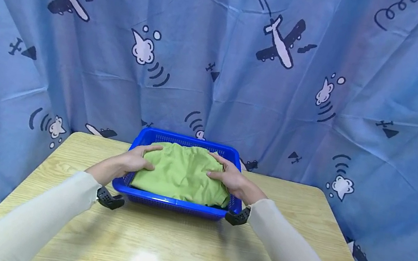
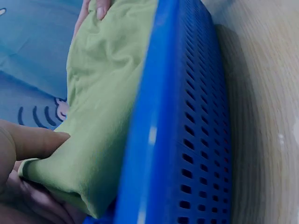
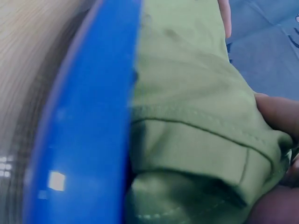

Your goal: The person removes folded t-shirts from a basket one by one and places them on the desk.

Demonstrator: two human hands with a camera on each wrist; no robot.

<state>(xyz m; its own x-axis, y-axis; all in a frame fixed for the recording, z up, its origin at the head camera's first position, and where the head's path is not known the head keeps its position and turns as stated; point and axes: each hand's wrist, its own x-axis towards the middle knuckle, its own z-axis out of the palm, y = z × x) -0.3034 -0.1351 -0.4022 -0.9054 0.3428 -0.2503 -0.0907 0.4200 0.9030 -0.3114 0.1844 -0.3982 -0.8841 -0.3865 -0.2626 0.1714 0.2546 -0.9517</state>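
Note:
A folded light-green garment lies in a blue plastic basket, within its rim. My left hand grips the garment's left end; in the left wrist view the thumb presses on top while other fingers go underneath. At the opposite end my right hand holds it the same way, thumb above and fingers partly hidden below. Stitched hems and folded layers of the garment show in the right wrist view. The basket's floor is mostly covered by the cloth.
The basket stands toward the back of a light wooden table. Right behind the table hangs a blue curtain with airplane prints. Dark wrist straps sit near the basket's front corners.

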